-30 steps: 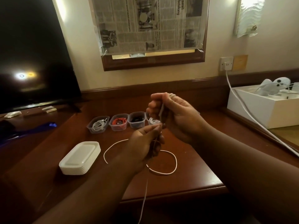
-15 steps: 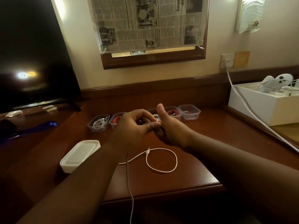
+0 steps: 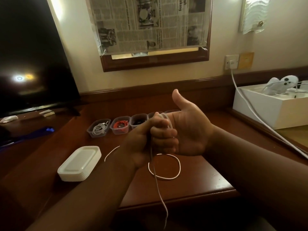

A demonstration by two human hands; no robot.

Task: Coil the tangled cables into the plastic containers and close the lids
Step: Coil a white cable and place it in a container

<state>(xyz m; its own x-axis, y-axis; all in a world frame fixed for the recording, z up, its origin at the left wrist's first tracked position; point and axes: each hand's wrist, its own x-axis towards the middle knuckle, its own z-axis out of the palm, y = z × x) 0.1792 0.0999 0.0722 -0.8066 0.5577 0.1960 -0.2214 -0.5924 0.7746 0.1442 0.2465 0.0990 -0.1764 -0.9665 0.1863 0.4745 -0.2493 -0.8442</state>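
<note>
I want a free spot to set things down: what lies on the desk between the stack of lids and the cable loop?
In the head view, one white cable strand crosses it; the rest is bare desk between lids and loop.

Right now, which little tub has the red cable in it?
The second tub from the left in the row on the desk. Its coil is red; the tub to its left holds a white cable, and the one to its right something dark.

A dark wooden counter (image 3: 196, 174) fills the lower frame. On it lie a looped white cable (image 3: 166, 176), a stack of white lids (image 3: 80, 164) at lower left, and a row of clear containers (image 3: 119, 125) toward the centre.
</note>
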